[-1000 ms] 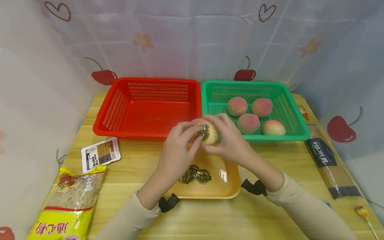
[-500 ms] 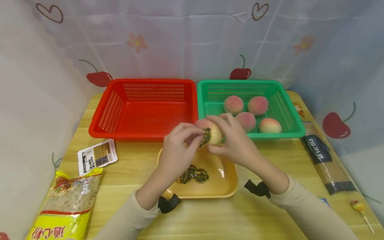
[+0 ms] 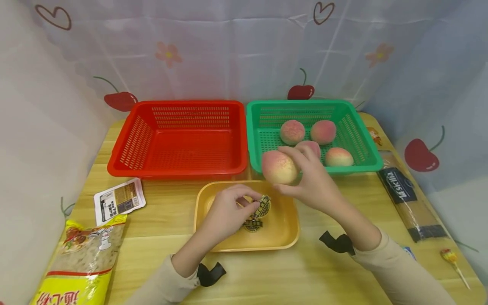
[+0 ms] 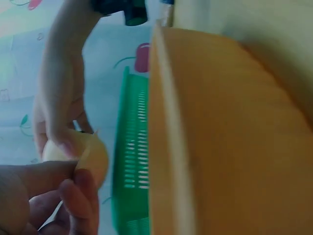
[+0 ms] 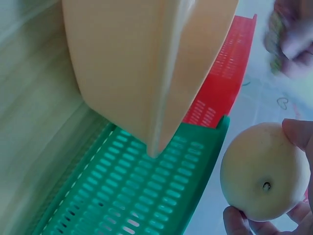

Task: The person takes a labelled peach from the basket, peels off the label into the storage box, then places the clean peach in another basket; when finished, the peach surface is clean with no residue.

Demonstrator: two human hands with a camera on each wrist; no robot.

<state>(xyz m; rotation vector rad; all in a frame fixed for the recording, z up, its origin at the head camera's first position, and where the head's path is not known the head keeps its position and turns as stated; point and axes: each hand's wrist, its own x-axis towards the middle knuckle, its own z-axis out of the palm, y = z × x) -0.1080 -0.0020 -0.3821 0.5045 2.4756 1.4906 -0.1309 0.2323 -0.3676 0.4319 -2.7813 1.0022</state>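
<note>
In the head view my right hand (image 3: 314, 182) grips a pink and cream peach (image 3: 279, 167) in front of the green basket (image 3: 267, 136). The right wrist view shows the peach's (image 5: 261, 169) pale underside with a small dark mark. My left hand (image 3: 230, 207) pinches a round black-and-gold sticker (image 3: 264, 206) between thumb and fingertips, over the yellow tray (image 3: 284, 233). At least one more such sticker (image 3: 253, 225) lies in the tray, partly overlapped by the held one. Several peaches sit in the green basket, one partly hidden behind my right hand.
A red basket (image 3: 183, 152) stands left of the green one, behind the tray. At the left lie a white packet (image 3: 120, 201) and a yellow pasta bag (image 3: 81, 258). A long clear-and-dark package (image 3: 411, 203) and a lollipop (image 3: 450, 257) lie at the right edge.
The sticker has come off the peach into my left fingers. My left hand has lowered toward the tray, while my right hand has moved right with the peach.
</note>
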